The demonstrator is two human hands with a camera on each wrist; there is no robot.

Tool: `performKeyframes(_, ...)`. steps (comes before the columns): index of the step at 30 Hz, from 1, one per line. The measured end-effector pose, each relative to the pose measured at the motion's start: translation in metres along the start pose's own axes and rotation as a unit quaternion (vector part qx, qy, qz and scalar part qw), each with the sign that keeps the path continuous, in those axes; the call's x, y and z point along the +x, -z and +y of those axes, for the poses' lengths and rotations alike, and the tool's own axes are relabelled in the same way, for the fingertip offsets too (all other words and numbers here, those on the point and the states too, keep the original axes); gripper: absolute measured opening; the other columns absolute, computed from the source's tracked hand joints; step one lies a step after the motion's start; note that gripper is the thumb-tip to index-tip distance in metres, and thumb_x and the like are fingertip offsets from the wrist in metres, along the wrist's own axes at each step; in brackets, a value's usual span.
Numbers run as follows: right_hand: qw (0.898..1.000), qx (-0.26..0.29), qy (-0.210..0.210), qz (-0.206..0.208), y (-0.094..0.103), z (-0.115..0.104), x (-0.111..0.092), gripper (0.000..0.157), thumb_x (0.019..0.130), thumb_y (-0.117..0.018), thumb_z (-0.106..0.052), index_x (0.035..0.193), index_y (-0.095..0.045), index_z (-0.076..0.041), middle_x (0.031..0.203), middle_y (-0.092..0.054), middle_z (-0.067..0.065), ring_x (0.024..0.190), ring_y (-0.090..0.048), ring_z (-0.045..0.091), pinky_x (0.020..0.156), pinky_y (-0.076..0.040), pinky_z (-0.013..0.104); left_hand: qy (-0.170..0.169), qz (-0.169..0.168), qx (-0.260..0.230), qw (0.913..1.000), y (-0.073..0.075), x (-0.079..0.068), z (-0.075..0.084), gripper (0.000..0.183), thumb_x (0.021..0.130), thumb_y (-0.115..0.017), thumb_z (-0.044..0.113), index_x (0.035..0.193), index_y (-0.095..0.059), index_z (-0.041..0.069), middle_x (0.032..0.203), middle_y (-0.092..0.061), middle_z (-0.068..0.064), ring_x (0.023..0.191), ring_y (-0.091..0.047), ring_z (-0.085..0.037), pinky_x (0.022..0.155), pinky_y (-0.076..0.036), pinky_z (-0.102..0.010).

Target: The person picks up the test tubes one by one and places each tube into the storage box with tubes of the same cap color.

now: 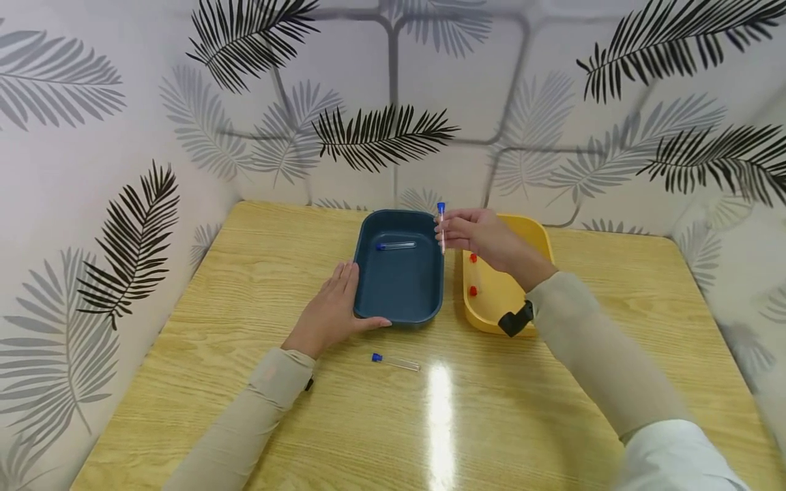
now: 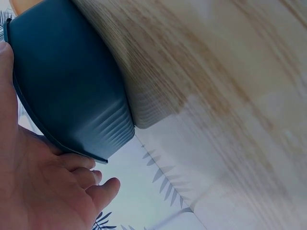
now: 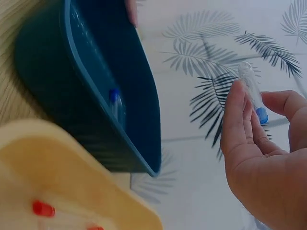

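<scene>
Between thumb and fingers my right hand (image 1: 477, 235) pinches a clear test tube with a blue cap (image 1: 441, 225), upright above the gap between the two bins; in the right wrist view the held tube (image 3: 251, 88) shows its blue cap low. My left hand (image 1: 334, 303) rests with straight fingers along the left rim of the dark blue bin (image 1: 402, 321), its thumb at the near edge. Inside that bin lies another blue-capped tube (image 1: 396, 245). A third blue-capped tube (image 1: 398, 362) lies on the table in front of the bin.
To the right stands a yellow bin (image 1: 500, 324), partly under my right forearm, with red-capped tubes (image 1: 473, 275) inside. Both bins sit on a wood-grain table (image 1: 258, 266) near its back edge. A wall with a leaf pattern (image 1: 344, 75) rises behind.
</scene>
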State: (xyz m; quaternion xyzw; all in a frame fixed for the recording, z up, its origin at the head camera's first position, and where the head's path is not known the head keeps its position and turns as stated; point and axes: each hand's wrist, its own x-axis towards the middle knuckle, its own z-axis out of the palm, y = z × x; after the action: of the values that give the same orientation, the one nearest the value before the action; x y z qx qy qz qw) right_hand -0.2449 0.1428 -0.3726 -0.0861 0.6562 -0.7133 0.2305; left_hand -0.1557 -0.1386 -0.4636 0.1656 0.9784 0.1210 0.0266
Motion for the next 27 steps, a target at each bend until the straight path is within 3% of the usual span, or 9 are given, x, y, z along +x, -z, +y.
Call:
performKeyframes(5, 1.0, 0.006, -0.011, -0.008, -0.014, 0.011, 0.023, 0.034, 0.089, -0.052, -0.014, 0.115, -0.051, 0.008, 0.108, -0.056, 0.018, 0.097, -0.057, 0.027, 0.081, -0.047, 0.032, -0.001, -0.001, 0.001, 1.0, 0.0, 0.001, 0.0, 0.119, 0.06, -0.035, 0.085, 0.142, -0.005, 0.004, 0.147, -0.007, -0.012, 0.134, 0.0, -0.023, 0.106, -0.013, -0.037)
performKeyframes(13, 0.996, 0.082, -0.035, -0.015, -0.035, 0.028, 0.058, 0.036, 0.088, -0.055, -0.01, 0.117, -0.049, 0.01, 0.1, -0.059, 0.015, 0.089, -0.06, 0.023, 0.08, -0.048, 0.031, -0.004, 0.006, 0.004, 1.0, -0.003, 0.002, -0.002, 0.119, 0.06, -0.035, 0.085, 0.142, -0.006, 0.004, 0.147, -0.008, -0.012, 0.134, -0.001, -0.023, 0.106, -0.013, -0.037)
performKeyframes(16, 0.994, 0.095, -0.051, -0.007, -0.043, 0.036, 0.069, 0.037, 0.086, -0.057, -0.008, 0.117, -0.05, 0.01, 0.105, -0.057, 0.019, 0.093, -0.059, 0.026, 0.08, -0.047, 0.031, -0.007, 0.01, 0.005, 0.9999, -0.004, 0.002, -0.003, 0.119, 0.06, -0.034, 0.085, 0.142, -0.007, 0.003, 0.146, -0.009, -0.013, 0.134, -0.002, -0.023, 0.106, -0.014, -0.037)
performKeyframes(23, 0.992, 0.081, -0.099, 0.001, -0.057, 0.058, 0.082, 0.036, 0.088, -0.055, -0.01, 0.117, -0.051, 0.009, 0.117, -0.052, 0.023, 0.091, -0.061, 0.022, 0.081, -0.047, 0.03, -0.009, 0.018, 0.005, 0.9998, -0.006, 0.002, -0.003, 0.119, 0.06, -0.034, 0.085, 0.142, -0.009, 0.003, 0.146, -0.012, -0.013, 0.134, -0.003, -0.023, 0.106, -0.015, -0.037)
performKeyframes(27, 0.988, 0.089, -0.126, -0.02, -0.064, 0.073, 0.086, 0.035, 0.089, -0.052, -0.009, 0.118, -0.049, 0.011, 0.118, -0.052, 0.024, 0.089, -0.061, 0.021, 0.082, -0.046, 0.032, -0.006, 0.016, 0.005, 0.9998, -0.005, 0.002, -0.003, 0.118, 0.06, -0.033, 0.085, 0.142, -0.008, 0.004, 0.146, -0.012, -0.013, 0.134, -0.002, -0.022, 0.106, -0.014, -0.036)
